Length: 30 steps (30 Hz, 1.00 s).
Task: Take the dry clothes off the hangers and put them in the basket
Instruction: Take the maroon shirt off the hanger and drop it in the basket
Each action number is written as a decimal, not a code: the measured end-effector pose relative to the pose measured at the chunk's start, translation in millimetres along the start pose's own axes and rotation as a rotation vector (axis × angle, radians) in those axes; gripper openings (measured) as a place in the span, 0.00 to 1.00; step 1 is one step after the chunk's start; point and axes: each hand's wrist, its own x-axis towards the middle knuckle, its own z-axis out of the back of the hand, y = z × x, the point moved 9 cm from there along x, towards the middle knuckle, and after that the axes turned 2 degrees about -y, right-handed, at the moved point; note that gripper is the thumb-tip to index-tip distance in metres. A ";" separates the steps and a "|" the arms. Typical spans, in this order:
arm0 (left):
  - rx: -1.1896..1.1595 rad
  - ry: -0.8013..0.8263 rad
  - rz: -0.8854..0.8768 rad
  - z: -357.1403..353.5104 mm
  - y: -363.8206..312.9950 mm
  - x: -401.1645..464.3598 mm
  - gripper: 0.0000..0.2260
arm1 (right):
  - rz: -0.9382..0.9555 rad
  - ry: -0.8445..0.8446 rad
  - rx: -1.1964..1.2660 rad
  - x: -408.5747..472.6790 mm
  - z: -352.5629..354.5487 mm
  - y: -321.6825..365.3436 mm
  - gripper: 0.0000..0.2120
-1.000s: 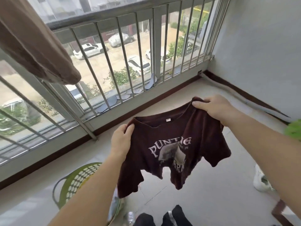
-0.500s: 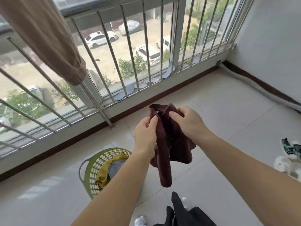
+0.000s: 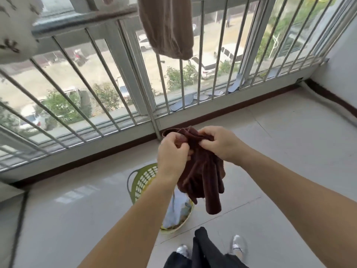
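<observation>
Maroon shirt: bunched into hanging folds and dangling right above the green basket, its lowest fold drooping over the basket's near rim; not touching the basket as far as the view is showing
Left hand: fingers curling in and pinching the top of the shirt on its left side; thumb pressing against the cloth
Right hand: fingers curling round the gathered top of the shirt, gripping it just beside the left hand; the two hands nearly touching
Green basket: sitting on the pale tiled floor under the shirt, partly hidden by the left forearm; pale blue cloth lying inside it
Brown garment: hanging high above the basket, in front of the window bars
White patterned cloth: hanging up and far to the left of the basket
Feet: silver shoes and dark trousers standing just on the near side of the basket
</observation>
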 end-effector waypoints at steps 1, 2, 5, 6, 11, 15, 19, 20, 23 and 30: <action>0.205 -0.078 -0.108 16.6 -2.2 4.3 0.09 | 0.011 0.020 -0.002 2.6 -5.1 8.5 0.10; 0.369 -0.114 -0.175 28.6 0.1 9.9 0.18 | 0.026 0.036 -0.012 5.0 -9.6 16.9 0.10; 0.715 0.074 -0.195 41.8 22.1 32.8 0.28 | 0.074 0.101 -0.053 10.1 -20.8 38.7 0.09; 0.764 0.151 -0.215 45.6 27.8 38.3 0.23 | 0.088 0.128 -0.078 10.9 -24.1 45.2 0.09; 0.644 0.344 -0.218 74.1 34.4 39.0 0.06 | 0.125 0.141 -0.692 21.1 -27.5 59.1 0.10; 0.687 0.318 -0.282 91.9 33.3 38.3 0.06 | 0.118 0.031 -0.864 29.3 -32.3 69.4 0.10; 0.659 0.214 -0.345 117.5 28.0 39.4 0.08 | 0.148 -0.016 -0.668 35.4 -43.7 80.6 0.09; 0.656 0.198 -0.350 123.5 28.4 39.4 0.08 | 0.175 -0.001 -0.632 36.3 -48.3 83.3 0.08; 0.665 0.165 -0.353 137.1 31.4 39.1 0.05 | 0.228 0.076 -0.569 37.3 -62.9 92.0 0.07; 0.664 0.065 -0.285 150.5 47.5 47.3 0.03 | 0.202 0.167 -0.275 53.1 -88.4 90.1 0.10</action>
